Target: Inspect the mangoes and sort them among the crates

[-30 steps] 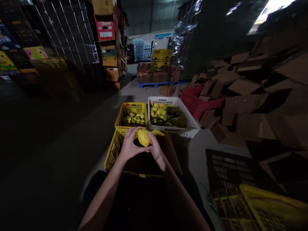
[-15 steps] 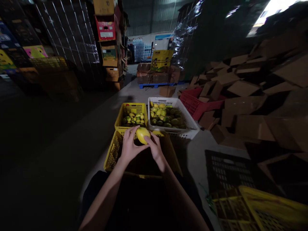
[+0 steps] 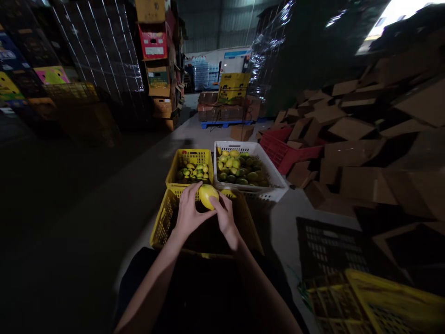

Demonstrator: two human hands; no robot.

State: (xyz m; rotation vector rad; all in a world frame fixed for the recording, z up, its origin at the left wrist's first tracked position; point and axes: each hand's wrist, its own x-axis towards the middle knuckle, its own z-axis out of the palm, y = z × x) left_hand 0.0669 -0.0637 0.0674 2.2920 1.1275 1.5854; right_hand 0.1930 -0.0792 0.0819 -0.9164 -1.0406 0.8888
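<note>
Head view: a yellow fruit [image 3: 207, 195] sits just below the middle of the frame, held up between the two hands. The left hand [image 3: 187, 211] curves around its left side, fingertips at the upper left edge and thumb stretched beneath it toward the right. The right hand [image 3: 225, 215] grips it from the right, its thumb lying across the fruit's lower right face. Both hands are thus closed about the same fruit, the wrists coming up from the bottom of the frame.

Behind and below the hands is a large yellow crate [image 3: 160, 227], its inside mostly in shadow. Just beyond it, left of centre, a smaller-looking yellow crate [image 3: 171, 172] holds yellow and green fruits [image 3: 194, 172]; right beside that, a white crate [image 3: 277, 180] holds more, green and yellow mixed.

Farther out, a red crate [image 3: 278, 148] leans among a heap of cardboard boxes [image 3: 351, 150] filling the right of the frame. Stacked boxes [image 3: 160, 76] stand at upper left of centre, and a blue pallet [image 3: 225, 124] bears cartons at upper centre.
</note>
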